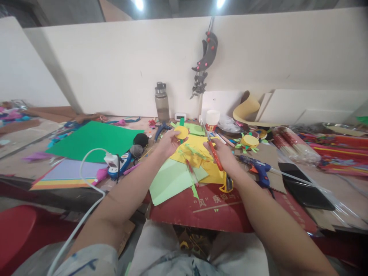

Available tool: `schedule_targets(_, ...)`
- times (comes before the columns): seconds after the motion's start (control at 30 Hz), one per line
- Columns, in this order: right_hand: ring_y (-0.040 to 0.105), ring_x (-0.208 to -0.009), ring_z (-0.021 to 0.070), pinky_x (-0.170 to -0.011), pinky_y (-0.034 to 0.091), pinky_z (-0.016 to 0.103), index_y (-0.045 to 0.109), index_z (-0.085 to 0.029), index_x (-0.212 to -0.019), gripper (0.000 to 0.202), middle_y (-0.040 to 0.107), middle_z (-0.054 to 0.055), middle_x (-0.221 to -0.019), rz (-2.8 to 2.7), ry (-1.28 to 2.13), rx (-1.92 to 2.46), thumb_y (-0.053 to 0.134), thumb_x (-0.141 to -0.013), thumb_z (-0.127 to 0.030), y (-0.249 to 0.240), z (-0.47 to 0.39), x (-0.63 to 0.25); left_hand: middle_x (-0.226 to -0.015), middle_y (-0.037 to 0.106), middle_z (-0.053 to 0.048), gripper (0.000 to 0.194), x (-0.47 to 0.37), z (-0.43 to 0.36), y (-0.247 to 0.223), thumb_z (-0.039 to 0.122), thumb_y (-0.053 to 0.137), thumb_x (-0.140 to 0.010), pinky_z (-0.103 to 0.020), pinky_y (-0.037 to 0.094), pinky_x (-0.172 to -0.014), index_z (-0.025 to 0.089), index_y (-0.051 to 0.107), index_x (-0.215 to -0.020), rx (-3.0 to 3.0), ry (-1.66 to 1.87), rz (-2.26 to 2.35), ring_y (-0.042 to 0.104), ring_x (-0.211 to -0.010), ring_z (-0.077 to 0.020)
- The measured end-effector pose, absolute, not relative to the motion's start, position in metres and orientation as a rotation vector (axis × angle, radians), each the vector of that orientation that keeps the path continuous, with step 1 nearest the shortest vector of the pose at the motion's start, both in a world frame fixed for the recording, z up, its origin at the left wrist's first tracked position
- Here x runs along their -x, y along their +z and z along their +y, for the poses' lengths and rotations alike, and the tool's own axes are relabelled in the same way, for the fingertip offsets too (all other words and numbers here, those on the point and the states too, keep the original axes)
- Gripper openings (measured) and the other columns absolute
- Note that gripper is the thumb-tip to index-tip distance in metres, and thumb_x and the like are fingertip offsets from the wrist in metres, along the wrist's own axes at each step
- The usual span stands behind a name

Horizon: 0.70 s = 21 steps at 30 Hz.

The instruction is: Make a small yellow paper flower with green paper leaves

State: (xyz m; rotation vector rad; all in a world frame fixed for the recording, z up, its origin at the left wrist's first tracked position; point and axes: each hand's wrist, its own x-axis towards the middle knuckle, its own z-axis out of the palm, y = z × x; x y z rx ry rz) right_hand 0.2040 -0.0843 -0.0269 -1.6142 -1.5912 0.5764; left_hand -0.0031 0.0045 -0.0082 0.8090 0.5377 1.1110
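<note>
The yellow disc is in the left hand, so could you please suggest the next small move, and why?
Perhaps bring the scissors in the right hand over to the disc in the left hand, towards the green strip at its far edge: the scissors are held apart from the disc, and cut scraps below suggest trimming.

"What can't you make out on your feed?"

"Its fingers keep part of the yellow disc [182,132] from me at the left hand [169,142], and the right hand [223,154] covers part of the scissors [215,154]."

"And the lettering [217,199] at lower centre?"

"I lose its end behind the right arm [264,207]."

"The edges?"

"At lower left I get only part of a red rounded thing [24,237]; a green piece [362,120] is cropped at far right. The small white device's [180,115] display is too tiny to read."
</note>
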Motion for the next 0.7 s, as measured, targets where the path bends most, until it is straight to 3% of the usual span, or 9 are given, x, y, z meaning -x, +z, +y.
schedule_targets(0.1, 0.07, -0.094, 0.0301, -0.08, 0.052, 0.041, 0.062, -0.019, -0.115, 0.054, 0.072, 0.015, -0.098, -1.603, 0.316, 1.887, 0.052, -0.092, -0.067, -0.025, -0.085, -0.202, -0.089, 0.077, -0.004, 0.019, 0.003, 0.012, -0.016, 0.006, 0.064, -0.074, -0.025, 0.057, -0.074, 0.014, 0.065, -0.092, -0.824, 1.152, 0.61, 0.07, -0.076, -0.0124)
schedule_targets(0.23, 0.068, -0.109, 0.0384, -0.085, 0.051, 0.045, 0.063, -0.018, -0.124, 0.056, 0.073, 0.022, -0.115, -1.662, 0.225, 2.082, 0.058, -0.09, -0.062, -0.018, -0.087, -0.198, -0.084, 0.075, -0.004, 0.015, 0.002, 0.018, -0.022, 0.006, 0.067, -0.075, -0.024, 0.056, -0.071, 0.014, 0.064, -0.088, -0.814, 1.153, 0.677, 0.069, -0.071, -0.0115)
schedule_targets(0.43, 0.068, -0.11, 0.0338, -0.082, 0.05, 0.039, 0.063, -0.017, -0.126, 0.045, 0.073, 0.021, -0.116, -1.702, 0.145, 2.168, 0.06, -0.092, -0.045, -0.025, -0.083, -0.203, -0.078, 0.074, -0.004, 0.011, 0.003, 0.017, -0.021, 0.004, 0.068, -0.079, -0.025, 0.054, -0.065, 0.013, 0.064, -0.083, -0.818, 1.094, 0.732, 0.067, -0.063, -0.0111)
schedule_targets(0.7, 0.068, -0.11, 0.0316, -0.083, 0.049, 0.034, 0.064, -0.015, -0.122, 0.041, 0.074, 0.018, -0.114, -1.804, 0.124, 2.218, 0.063, -0.089, -0.039, -0.041, -0.073, -0.211, -0.078, 0.073, -0.005, 0.003, 0.001, 0.026, -0.029, 0.011, 0.068, -0.081, -0.023, 0.051, -0.066, 0.012, 0.067, -0.084, -0.787, 1.128, 0.729, 0.066, -0.067, -0.0112)
